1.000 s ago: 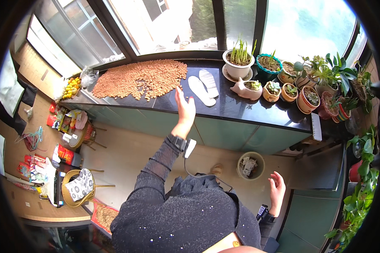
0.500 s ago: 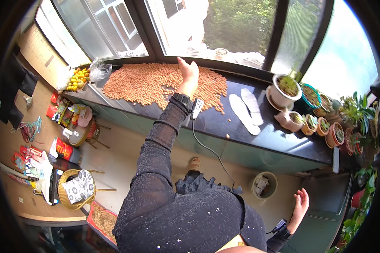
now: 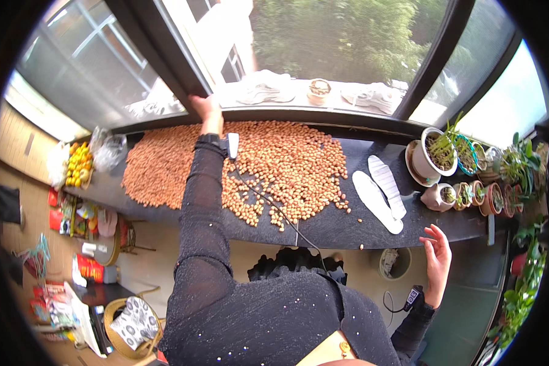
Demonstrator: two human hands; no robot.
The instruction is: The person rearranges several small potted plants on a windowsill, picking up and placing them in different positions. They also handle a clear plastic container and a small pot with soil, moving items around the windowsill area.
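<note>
My left hand (image 3: 207, 114) reaches over the counter to the dark window frame (image 3: 183, 67), its fingers wrapped against the frame's lower edge. Below that wrist, small brown nut-like pieces (image 3: 287, 158) lie spread in a wide layer on the dark counter (image 3: 323, 229). My right hand (image 3: 437, 259) hangs in the air just off the counter's front edge, fingers apart and slightly bent, with nothing in it. Nearest to it on the counter is a pair of white insoles (image 3: 372, 198). Each wrist wears a dark band with a small cabled device.
Potted plants (image 3: 439, 152) line the counter's right end. Yellow fruit (image 3: 79, 165) and a clear plastic bag (image 3: 108, 148) sit at its left end. White shoes (image 3: 265, 86) stand outside on the sill. A bin (image 3: 402, 268) and a wicker chair (image 3: 113, 326) are on the floor.
My left hand has moved from above the brown pieces leftward to the window frame. My body is closer to the counter, and my right hand has risen toward its edge.
</note>
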